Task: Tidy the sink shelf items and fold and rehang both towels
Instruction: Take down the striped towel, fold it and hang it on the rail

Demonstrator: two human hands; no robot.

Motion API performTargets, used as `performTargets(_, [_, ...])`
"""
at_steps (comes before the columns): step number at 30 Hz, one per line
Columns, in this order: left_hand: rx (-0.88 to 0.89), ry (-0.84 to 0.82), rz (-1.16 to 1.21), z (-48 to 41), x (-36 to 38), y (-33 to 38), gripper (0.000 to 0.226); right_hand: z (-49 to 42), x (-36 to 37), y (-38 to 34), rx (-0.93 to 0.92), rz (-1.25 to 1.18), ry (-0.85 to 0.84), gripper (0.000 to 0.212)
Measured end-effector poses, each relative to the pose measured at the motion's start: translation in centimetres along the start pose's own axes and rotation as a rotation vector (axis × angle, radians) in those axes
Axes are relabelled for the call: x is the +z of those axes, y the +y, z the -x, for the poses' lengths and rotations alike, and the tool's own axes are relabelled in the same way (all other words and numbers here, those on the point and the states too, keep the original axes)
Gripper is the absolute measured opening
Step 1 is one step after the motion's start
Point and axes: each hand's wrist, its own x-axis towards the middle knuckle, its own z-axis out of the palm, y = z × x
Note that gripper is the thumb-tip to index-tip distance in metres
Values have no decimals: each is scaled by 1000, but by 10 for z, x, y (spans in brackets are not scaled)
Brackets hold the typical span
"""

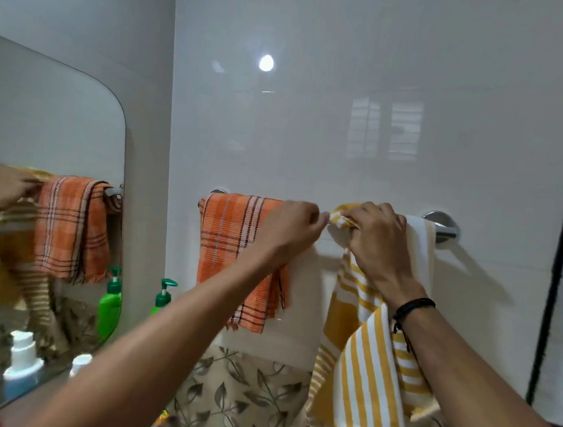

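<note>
Both hands were up at the rail on the white wall. The right hand, a black wristband on its wrist, gripped the bunched top edge of the yellow towel right at the rail, fingers curled over the cloth. The rest of that striped towel hung down below the hand and over the forearm, with part of it draped across the rail towards the right bracket. The left hand had its fingers curled, the tips next to the towel's corner; blur hid whether they pinched it. The orange towel hung folded over the left end of the rail, just beside and partly behind the left wrist. On the left a mirror reflected both towels. A green bottle stood below the orange towel, and a white bottle stood at lower left.
</note>
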Motion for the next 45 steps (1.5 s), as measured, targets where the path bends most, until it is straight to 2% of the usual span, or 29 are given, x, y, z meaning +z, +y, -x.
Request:
performTargets(3, [-380, -107, 500, 21, 30, 17, 56, 18, -10, 5, 0, -253, 92, 32])
performTargets(5, [-537, -154, 798, 35, 47, 27, 63, 32, -19, 7, 52, -401, 114, 31])
performTargets(9, [-690, -288, 1423, 51, 70, 39, 88, 59, -40, 22, 195, -635, 118, 38])
performTargets(11, [-679, -336, 1557, 52, 78, 45, 95, 71, -51, 29, 246, -743, 104, 37])
performTargets(14, [-638, -422, 1526, 53, 81, 65, 79, 88, -69, 38, 290, -833, 64, 36])
performTargets(17, [-548, -464, 1514, 54, 82, 95, 42, 109, -85, 49, 317, -890, -8, 27])
performTargets(19, [-482, -388, 1362, 56, 86, 120, 14, 130, -92, 61, 393, -922, -40, 23])
performTargets(21, [-464, -298, 1212, 67, 96, 142, 25, 155, -97, 78, 501, -985, -68, 23])
performTargets(23, [-495, -276, 1218, 79, 110, 163, 27, 176, -108, 94, 575, -1084, -63, 19])
performTargets(25, [-542, -274, 1261, 94, 124, 178, 28, 192, -120, 109, 651, -1099, 12, 22])
performTargets(28, [-640, -348, 1359, 121, 148, 200, 34, 219, -138, 140, 840, -813, 138, 38])
performTargets(30, [-688, -430, 1376, 140, 162, 211, 37, 233, -156, 156, 827, -602, 185, 48])
performTargets(33, [-694, -538, 1383, 169, 186, 226, 41, 259, -182, 186, 890, -730, 246, 49])
performTargets(35, [-693, -603, 1379, 183, 192, 238, 42, 274, -194, 201, 839, -850, 115, 58])
performTargets(36, [-701, -632, 1361, 190, 197, 244, 41, 284, -203, 208, 798, -842, -1, 54])
performTargets(38, [-713, -653, 1305, 200, 205, 249, 36, 297, -215, 211, 796, -879, -134, 33])
performTargets(43, [-748, -688, 1060, 232, 229, 278, 27, 327, -236, 217, 924, -894, -97, 17])
performTargets(45, [-736, -631, 1004, 247, 232, 294, 21, 336, -240, 218, 991, -882, -71, 15])
